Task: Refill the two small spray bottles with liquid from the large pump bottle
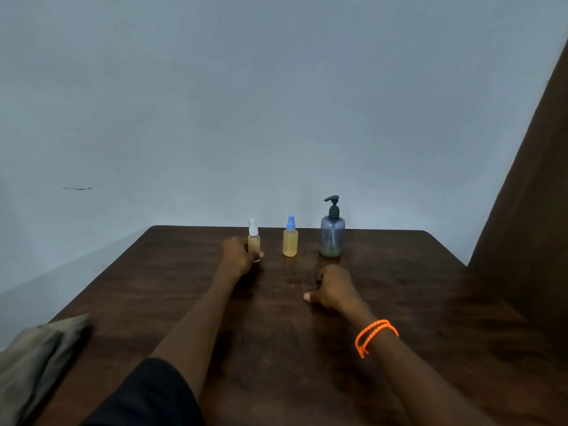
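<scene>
Three bottles are lined up upright along the far edge of the dark wooden worktop (399, 287), apart from one another. The white-capped spray bottle (253, 238) is set furthest left, the blue-capped spray bottle (290, 238) in the middle, the large pump bottle (332, 233) nearest the far right corner. Both small bottles are seen filled most of the way with yellowish liquid; only a shallow greenish layer is seen at the bottom of the translucent blue pump bottle, black pump head fitted.

Left hand (238, 255): grip is wrapped around the lower body of the white-capped spray bottle, thumb seen in front near the base. Bottle base is hidden by the hand, so contact with the worktop cannot be told.

Right hand (333, 289): rested on the worktop just short of the pump bottle, fingers curled under in a loose fist, thumb stuck out to the left, nothing held. An orange beaded bracelet (375, 335) is worn on that wrist.

A folded greyish cloth (37, 358) is laid at the near left edge. A dark sleeve (147, 395) is seen on the left arm.
</scene>
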`<action>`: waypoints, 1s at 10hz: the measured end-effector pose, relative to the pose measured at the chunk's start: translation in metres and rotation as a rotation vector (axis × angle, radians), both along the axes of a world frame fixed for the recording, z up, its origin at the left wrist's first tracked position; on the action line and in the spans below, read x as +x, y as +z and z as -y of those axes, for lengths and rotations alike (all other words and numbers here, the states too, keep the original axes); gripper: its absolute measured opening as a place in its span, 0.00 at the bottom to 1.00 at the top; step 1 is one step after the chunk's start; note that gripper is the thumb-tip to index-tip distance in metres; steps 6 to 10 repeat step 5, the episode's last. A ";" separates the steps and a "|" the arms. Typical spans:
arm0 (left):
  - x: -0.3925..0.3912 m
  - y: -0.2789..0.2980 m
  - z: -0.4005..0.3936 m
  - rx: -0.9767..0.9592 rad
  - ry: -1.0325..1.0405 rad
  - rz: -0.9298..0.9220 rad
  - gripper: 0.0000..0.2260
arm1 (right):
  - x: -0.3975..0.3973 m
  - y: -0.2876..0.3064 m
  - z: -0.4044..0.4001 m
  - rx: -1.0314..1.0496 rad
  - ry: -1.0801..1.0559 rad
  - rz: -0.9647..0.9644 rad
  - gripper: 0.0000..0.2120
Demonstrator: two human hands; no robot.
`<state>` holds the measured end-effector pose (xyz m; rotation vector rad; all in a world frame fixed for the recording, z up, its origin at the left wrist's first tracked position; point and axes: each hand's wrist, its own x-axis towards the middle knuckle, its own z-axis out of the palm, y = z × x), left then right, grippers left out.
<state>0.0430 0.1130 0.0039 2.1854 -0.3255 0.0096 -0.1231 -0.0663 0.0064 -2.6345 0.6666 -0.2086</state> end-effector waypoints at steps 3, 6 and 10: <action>0.015 -0.007 0.013 -0.051 -0.016 0.008 0.14 | -0.003 -0.004 0.000 0.012 0.014 0.031 0.19; -0.004 -0.015 0.007 -0.116 0.104 -0.036 0.24 | -0.015 0.006 -0.007 0.072 0.004 0.041 0.17; -0.004 -0.015 0.007 -0.116 0.104 -0.036 0.24 | -0.015 0.006 -0.007 0.072 0.004 0.041 0.17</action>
